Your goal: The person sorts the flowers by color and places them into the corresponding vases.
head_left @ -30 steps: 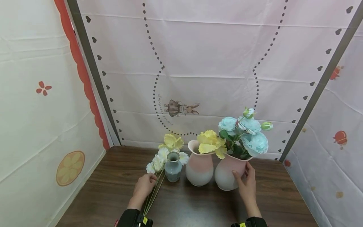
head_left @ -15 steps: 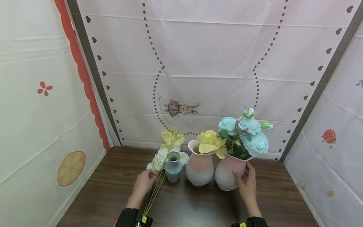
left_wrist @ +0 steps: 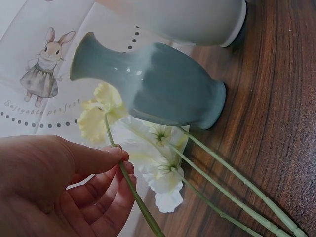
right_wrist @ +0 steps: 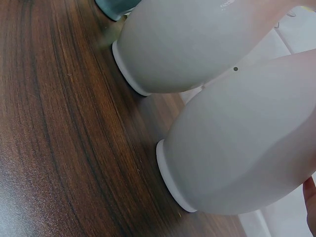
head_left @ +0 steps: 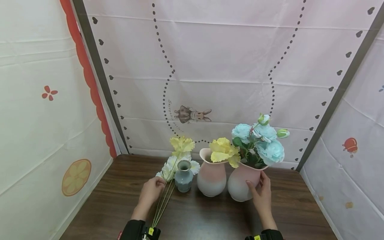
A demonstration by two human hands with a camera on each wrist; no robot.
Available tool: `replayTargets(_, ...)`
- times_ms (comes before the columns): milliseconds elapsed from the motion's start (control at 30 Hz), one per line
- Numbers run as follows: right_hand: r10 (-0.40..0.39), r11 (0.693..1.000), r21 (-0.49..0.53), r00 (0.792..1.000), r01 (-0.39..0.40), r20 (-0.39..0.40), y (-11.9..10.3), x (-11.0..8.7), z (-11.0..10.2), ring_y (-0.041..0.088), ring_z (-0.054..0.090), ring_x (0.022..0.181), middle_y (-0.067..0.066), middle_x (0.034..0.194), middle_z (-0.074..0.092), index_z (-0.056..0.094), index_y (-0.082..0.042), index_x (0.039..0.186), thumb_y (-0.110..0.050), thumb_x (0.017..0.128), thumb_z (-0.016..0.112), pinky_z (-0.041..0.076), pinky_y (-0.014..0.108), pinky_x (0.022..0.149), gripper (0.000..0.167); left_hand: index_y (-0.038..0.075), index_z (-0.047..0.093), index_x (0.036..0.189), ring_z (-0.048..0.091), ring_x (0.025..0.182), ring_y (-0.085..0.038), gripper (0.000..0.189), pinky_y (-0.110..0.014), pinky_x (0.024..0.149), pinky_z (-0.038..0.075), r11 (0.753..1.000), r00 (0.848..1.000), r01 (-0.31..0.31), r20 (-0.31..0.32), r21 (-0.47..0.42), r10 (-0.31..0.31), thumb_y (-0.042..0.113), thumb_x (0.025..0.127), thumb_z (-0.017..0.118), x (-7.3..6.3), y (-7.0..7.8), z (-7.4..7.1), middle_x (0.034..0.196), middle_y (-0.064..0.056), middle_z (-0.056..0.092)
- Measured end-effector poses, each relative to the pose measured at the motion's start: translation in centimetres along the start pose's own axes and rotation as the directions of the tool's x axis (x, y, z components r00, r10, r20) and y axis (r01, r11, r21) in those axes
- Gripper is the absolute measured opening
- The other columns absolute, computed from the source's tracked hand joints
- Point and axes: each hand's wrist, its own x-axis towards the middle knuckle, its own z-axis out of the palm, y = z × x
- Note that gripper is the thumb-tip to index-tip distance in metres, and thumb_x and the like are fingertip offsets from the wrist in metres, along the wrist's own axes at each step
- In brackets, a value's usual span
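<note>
My left hand (head_left: 151,192) pinches the green stem of a yellow flower (head_left: 182,144) between thumb and fingertips; in the left wrist view the stem (left_wrist: 129,183) runs past the fingers. White flowers (head_left: 168,168) on long stems lie on the table behind and beside a small blue-grey vase (head_left: 184,180). My right hand (head_left: 261,195) holds the side of the right pink-and-white vase (head_left: 241,183), thumb in front and fingers at its right. That vase bears light blue flowers (head_left: 266,140). In the right wrist view only a bit of finger (right_wrist: 310,200) shows at the edge.
Left of the held vase stands another pink-and-white vase (head_left: 211,176) with a yellow flower (head_left: 223,151) in it. A wooden table (head_left: 207,216) bears everything. A pale printed cloth (head_left: 222,66) rises behind it, with cloth walls at both sides.
My left hand has lifted the yellow flower slightly, away from the white ones, so its head stands a little higher. The right hand and its vase have stayed put.
</note>
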Motion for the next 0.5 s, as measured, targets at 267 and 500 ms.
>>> replayTargets(267, 0.000, 1.000, -0.005, 1.000, 0.000, 0.009, 0.0, -0.1, -0.1, 0.042, 0.040, 0.137, 0.025, 0.146, 0.039, 0.030, 0.000, 0.151, -0.015, 0.095, 0.068, 0.031, 0.065, 0.114, 0.070, 0.007, 0.069, 0.103, 0.065, 0.084, -0.020, 0.010, -0.030, 0.063, 0.046, 1.000, 1.000, -0.020, -0.017, -0.001, 0.020, 0.009, 0.094, 0.065, -0.5, 0.7, -0.5, 0.096, -0.007, 0.071)
replayTargets(500, 0.016, 1.000, -0.012, 1.000, -0.015, 0.017, -0.1, -0.1, -0.1, 0.040, 0.038, 0.139, 0.024, 0.148, 0.038, 0.028, 0.000, 0.151, -0.018, 0.095, 0.069, 0.031, 0.064, 0.114, 0.071, 0.008, 0.068, 0.104, 0.067, 0.090, -0.024, 0.009, -0.033, 0.065, 0.050, 0.999, 0.999, -0.038, -0.025, -0.013, 0.037, 0.009, 0.095, 0.064, -1.0, 1.5, -1.4, 0.099, -0.007, 0.070)
